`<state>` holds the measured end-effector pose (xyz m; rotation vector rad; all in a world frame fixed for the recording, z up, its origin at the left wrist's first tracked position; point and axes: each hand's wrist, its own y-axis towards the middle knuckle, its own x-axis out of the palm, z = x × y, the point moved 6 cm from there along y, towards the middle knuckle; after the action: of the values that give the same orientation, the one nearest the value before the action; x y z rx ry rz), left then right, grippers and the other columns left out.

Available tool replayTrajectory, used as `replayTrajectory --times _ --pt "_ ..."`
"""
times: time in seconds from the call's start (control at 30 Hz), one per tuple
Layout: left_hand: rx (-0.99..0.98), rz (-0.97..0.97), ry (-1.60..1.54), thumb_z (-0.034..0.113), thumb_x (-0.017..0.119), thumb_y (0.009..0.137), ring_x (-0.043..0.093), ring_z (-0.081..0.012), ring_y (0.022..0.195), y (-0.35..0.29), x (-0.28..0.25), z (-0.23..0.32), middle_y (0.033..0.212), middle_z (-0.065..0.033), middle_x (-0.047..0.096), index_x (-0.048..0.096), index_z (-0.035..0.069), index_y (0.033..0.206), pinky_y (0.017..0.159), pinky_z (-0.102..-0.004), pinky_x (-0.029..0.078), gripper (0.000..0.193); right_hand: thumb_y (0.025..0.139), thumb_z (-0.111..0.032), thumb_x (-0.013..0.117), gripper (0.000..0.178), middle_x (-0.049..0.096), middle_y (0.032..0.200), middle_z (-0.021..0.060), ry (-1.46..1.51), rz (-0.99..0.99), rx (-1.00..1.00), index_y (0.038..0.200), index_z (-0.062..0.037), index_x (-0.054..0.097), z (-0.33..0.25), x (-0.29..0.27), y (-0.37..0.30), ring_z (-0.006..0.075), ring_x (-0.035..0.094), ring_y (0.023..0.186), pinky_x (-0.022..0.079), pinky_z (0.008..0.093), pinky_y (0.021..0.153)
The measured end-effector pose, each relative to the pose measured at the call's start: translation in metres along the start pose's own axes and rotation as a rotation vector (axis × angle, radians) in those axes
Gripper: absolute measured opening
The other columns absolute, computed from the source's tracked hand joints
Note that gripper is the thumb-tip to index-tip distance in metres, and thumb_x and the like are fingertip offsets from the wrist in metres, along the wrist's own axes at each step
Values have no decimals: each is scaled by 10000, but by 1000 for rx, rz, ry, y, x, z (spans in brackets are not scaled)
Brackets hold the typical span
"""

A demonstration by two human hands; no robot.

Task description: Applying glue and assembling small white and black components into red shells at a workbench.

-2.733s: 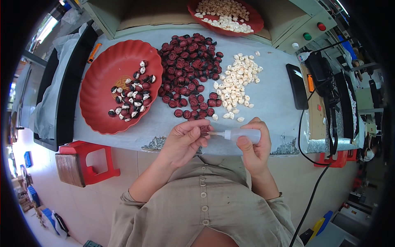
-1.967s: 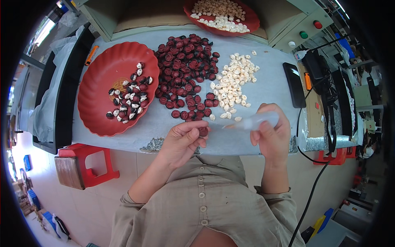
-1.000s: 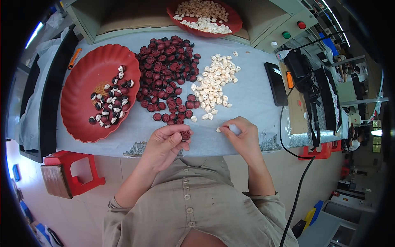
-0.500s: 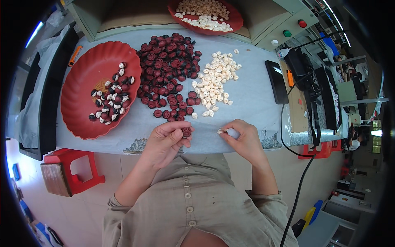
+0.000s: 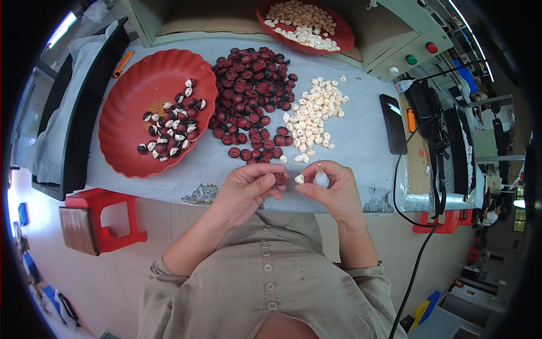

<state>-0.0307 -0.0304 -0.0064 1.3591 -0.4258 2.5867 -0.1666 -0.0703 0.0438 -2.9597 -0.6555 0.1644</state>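
Observation:
At the table's near edge, my left hand pinches a dark red, rose-shaped piece between thumb and fingers. Close beside it, apart by a small gap, my right hand is closed. Its thumb and forefinger grip a small cream-white shell-like piece, while a small translucent bottle with a thin tip sits within the same hand. Beyond my hands lie a heap of dark red and black rose-shaped pieces and, to its right, a pile of cream-white pieces.
A red scalloped tray at left holds joined red-and-white pieces. Another red tray stands at the back in a green-grey housing. A phone, an orange cutter and a black cable are at right; a red stool stands lower left.
My hands have come closer together. The right hand has turned, so the white piece faces the red one and the bottle's tip points up. The whole view has shifted slightly.

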Motion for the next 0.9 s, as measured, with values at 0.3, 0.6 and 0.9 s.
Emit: replayTrajectory --times 0.3,0.6,0.9 --pt "-16 -14 -19 65 506 810 538 -140 725 0 -1 -2 938 -92 571 540 -8 1006 620 -239 448 211 643 -34 684 157 550 683 9 -39 -121 43 765 0 590 0 20 11 48 492 650 416 185 581" --pt "-11 14 46 63 511 807 529 -136 710 0 -1 -2 938 -96 573 541 -8 1009 641 -243 446 217 638 -24 681 142 586 711 36 -125 -98 21 733 12 582 -1 19 12 62 521 670 429 201 591" --pt "125 113 312 22 575 752 543 -111 764 -4 4 -2 917 -91 585 510 -5 1063 663 -221 447 319 645 10 633 112 596 748 53 -173 -13 14 743 9 577 3 24 5 75 536 711 436 215 632"
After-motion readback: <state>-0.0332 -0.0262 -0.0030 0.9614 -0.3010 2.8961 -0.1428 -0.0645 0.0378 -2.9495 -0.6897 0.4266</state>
